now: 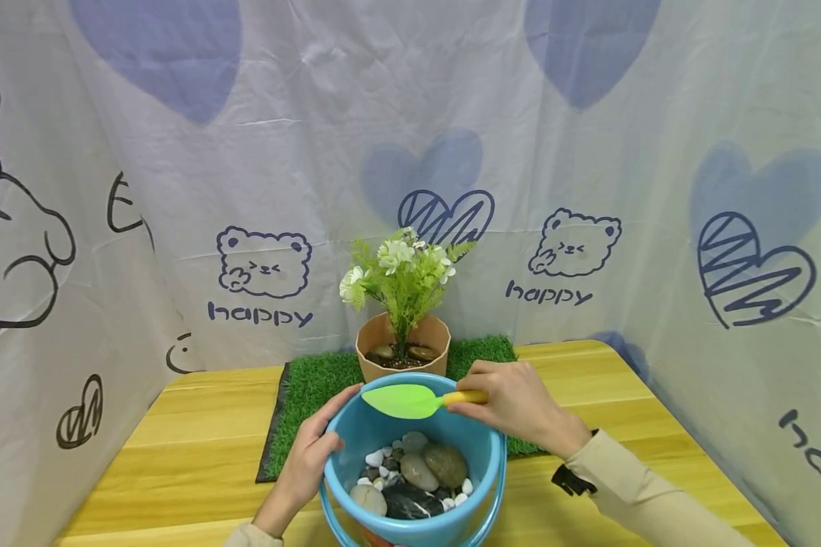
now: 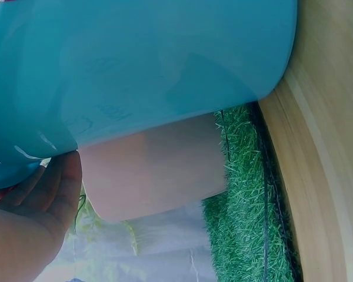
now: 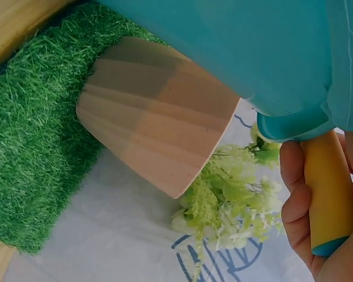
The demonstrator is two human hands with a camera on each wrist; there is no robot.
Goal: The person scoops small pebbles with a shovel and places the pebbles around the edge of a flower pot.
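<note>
A blue bucket [image 1: 356,425] with white pebbles and larger grey stones [image 1: 419,472] inside stands at the table's front. My left hand [image 1: 308,454] grips its left rim, thumb inside and fingers against the outer wall, as the left wrist view also shows. In my right hand [image 1: 513,399] is a small garden trowel, its yellow handle [image 3: 328,188] wrapped by the fingers. The trowel's green blade [image 1: 402,400] points left over the bucket's far rim. Just behind the bucket, a peach flowerpot [image 1: 375,368] holds a white-flowered plant [image 1: 410,273], with stones on the dark soil.
The pot stands on a green artificial turf mat [image 1: 315,387] spread over the wooden table [image 1: 198,433]. A printed cloth [image 1: 328,152] hangs behind and at both sides. The bucket's blue handle [image 1: 496,501] hangs down around its front.
</note>
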